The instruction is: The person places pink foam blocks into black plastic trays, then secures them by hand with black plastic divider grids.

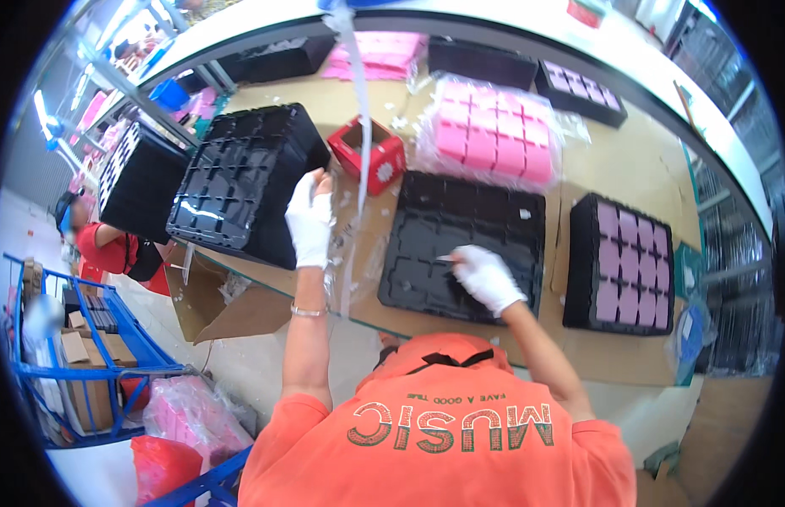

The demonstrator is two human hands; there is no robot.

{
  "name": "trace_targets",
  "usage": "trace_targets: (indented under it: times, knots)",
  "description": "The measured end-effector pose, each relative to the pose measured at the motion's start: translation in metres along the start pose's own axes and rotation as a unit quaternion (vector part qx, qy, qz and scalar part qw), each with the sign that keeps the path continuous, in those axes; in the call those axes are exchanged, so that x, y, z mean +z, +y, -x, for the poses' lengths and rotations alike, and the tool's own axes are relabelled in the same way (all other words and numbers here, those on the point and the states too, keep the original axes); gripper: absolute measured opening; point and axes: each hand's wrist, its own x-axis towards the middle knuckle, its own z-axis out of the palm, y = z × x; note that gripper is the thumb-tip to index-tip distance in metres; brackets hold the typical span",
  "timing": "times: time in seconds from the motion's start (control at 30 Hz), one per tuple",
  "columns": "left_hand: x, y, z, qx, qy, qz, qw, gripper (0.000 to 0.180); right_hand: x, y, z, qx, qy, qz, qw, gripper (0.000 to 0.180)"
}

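Observation:
My left hand [309, 223], in a white glove with bare fingertips, is raised beside a stack of black moulded plastic trays [232, 173]. Its fingers are bent together; anything between them is hidden. Over a black compartment tray [426, 245] lying in front of me, my right hand [489, 279], also white-gloved, has its fingers pinched. A small pale tip shows at them, too blurred to name. Just beyond my left hand stands an open red box [369, 155]. Pink compartment trays [491, 131] in clear plastic wrap lie behind the black tray.
A black tray with pink-mauve compartments [622, 264] sits at right. Flat pink pieces [375, 55] and more black trays [481, 63] line the table's back. A clear plastic strip [363, 110] hangs down. A person in red [114, 248] and a blue cart [97, 372] are at left.

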Motion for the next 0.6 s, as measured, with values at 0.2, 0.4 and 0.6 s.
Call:
trace_targets:
  times: [0.2, 0.4, 0.6]
  knots:
    - [0.051, -0.018, -0.048, 0.124, -0.081, -0.164, 0.975, 0.076, 0.062, -0.090, -0.054, -0.055, -0.138, 0.084, 0.985, 0.047]
    - [0.072, -0.031, -0.043, 0.067, -0.084, -0.068, 0.992, 0.058, 0.037, -0.083, -0.073, -0.018, -0.083, 0.106, 0.991, 0.038]
    - [0.049, 0.001, -0.054, 0.044, -0.141, -0.047, 0.988, 0.041, -0.003, -0.108, -0.117, -0.077, 0.137, 0.050, 0.986, 0.030]
